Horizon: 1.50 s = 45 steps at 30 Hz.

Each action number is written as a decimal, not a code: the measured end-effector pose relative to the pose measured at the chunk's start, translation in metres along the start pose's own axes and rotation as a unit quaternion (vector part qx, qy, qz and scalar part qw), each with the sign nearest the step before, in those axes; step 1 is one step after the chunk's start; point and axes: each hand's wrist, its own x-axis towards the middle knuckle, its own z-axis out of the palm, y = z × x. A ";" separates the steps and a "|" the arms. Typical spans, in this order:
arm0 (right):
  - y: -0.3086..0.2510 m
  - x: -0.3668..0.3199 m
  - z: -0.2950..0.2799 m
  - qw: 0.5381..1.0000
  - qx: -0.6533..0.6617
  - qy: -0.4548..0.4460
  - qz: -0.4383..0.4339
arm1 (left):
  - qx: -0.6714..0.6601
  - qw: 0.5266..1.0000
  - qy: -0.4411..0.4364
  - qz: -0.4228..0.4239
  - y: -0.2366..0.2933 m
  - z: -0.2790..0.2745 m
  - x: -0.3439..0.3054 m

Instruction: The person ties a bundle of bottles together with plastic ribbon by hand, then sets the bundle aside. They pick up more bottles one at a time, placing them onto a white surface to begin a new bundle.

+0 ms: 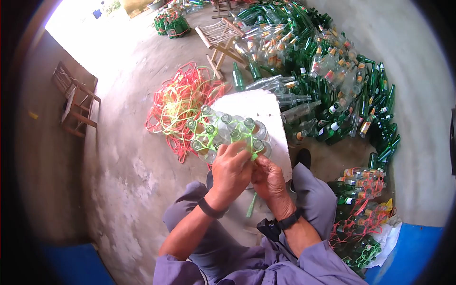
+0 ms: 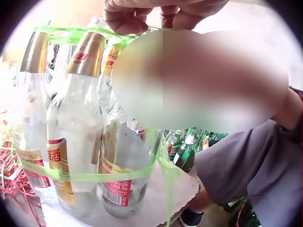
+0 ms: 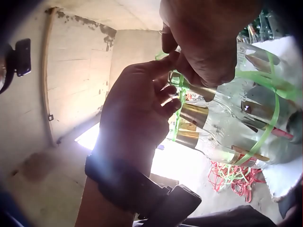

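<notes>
A bundle of clear glass beer bottles [image 1: 222,124] stands upright on a pale board, a bright green plastic strap [image 2: 71,34] running round the necks. Another band of it [image 2: 90,177] circles the lower bodies and is knotted at one side. At the near edge of the bottle tops, my left hand [image 1: 230,173] pinches the green strap. Close against it, my right hand [image 1: 268,178] pinches the same strap between thumb and fingers. A loose strap end [image 1: 251,205] hangs below the hands. A blurred patch hides part of the left wrist view.
The board [image 1: 259,102] sits between the knees. Beyond it lies a tangled heap of red and green straps [image 1: 183,107]. Many loose bottles [image 1: 327,71] pile along the right wall. A wooden folding stool [image 1: 221,40] stands ahead, and strapped bottles [image 1: 363,209] lie at the right.
</notes>
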 end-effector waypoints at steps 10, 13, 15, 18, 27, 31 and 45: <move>0.000 0.003 -0.005 0.998 0.057 0.000 0.017 | -0.008 1.000 -0.007 -0.006 -0.003 0.001 -0.003; -0.002 0.001 0.002 0.999 0.038 0.015 0.009 | -0.010 1.000 -0.003 -0.009 0.000 0.000 -0.002; -0.003 -0.002 0.014 1.000 0.019 0.018 0.004 | -0.021 0.999 -0.012 -0.026 0.002 -0.001 -0.002; -0.004 -0.006 0.030 0.995 0.040 0.090 -0.001 | -0.057 0.998 -0.008 -0.032 -0.001 0.003 -0.003; 0.004 0.001 -0.007 0.999 0.015 -0.030 -0.006 | -0.084 0.996 0.011 -0.020 -0.009 0.012 -0.011; 0.005 0.002 -0.012 0.998 0.027 -0.050 0.005 | -0.097 0.995 0.005 -0.038 -0.008 0.011 -0.013; 0.009 -0.004 0.010 0.990 -0.115 0.046 -0.062 | -0.143 0.989 0.005 -0.047 -0.010 0.016 -0.018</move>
